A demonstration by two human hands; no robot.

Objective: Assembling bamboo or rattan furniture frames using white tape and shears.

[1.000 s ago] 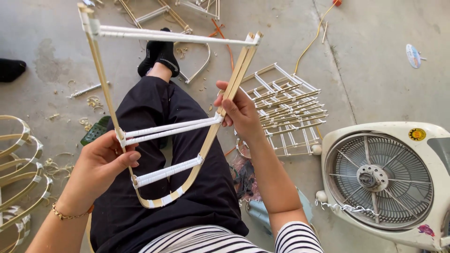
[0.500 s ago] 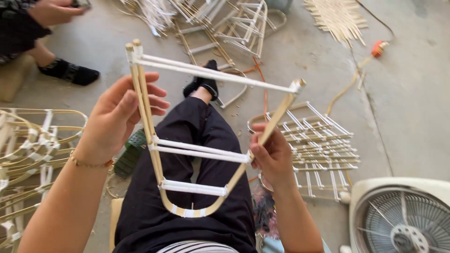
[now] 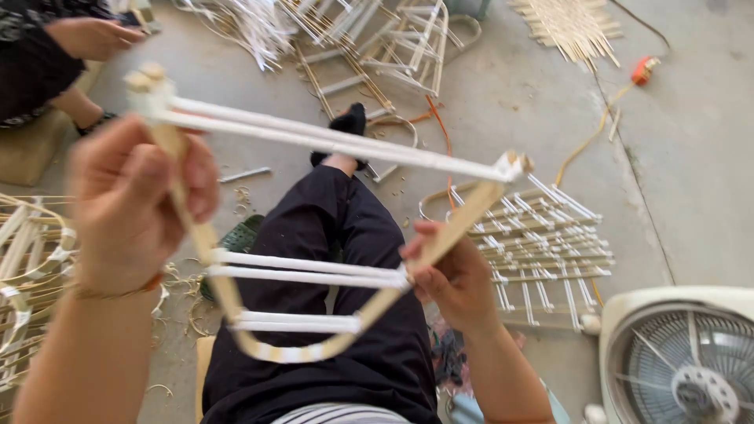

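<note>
Rattan frame [image 3: 314, 259]: raised since a second ago, now closer to the camera, tilted above the lap. Left hand [image 3: 133, 204] clamped on left rail, shifted higher; right hand [image 3: 452, 275] clamped on right rail. Fan [image 3: 683, 361] at floor's right edge

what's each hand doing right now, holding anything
Left hand: closed on the left side rail of the cane frame.
Right hand: closed on the frame's right side rail, near the middle rungs.
</note>
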